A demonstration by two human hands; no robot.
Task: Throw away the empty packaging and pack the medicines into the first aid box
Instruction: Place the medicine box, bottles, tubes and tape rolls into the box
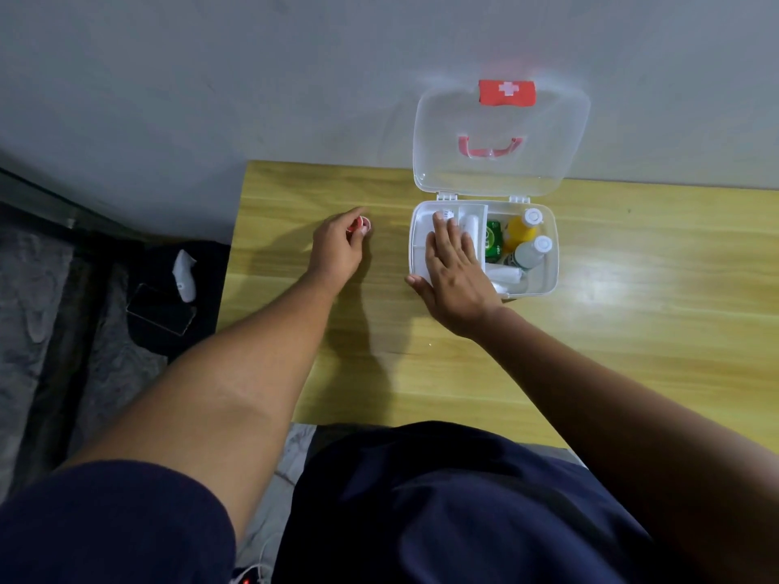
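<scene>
Wooden table (632,330) against grey wall (210,78), first aid box (548,284) open.

Light wooden table (632,351) fills the middle and right of the frame, pushed up against a grey wall. Sitting on it near the top centre is a clear first aid box (548,284) with its lid open, and just left of that, a small red-and-white round thing (361,224), partly covered.

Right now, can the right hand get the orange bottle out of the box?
Probably yes. The right hand lies flat on the white tray in the first aid box, right beside the orange bottle. The lid stands open and nothing covers the bottle, so the way looks free.
</scene>
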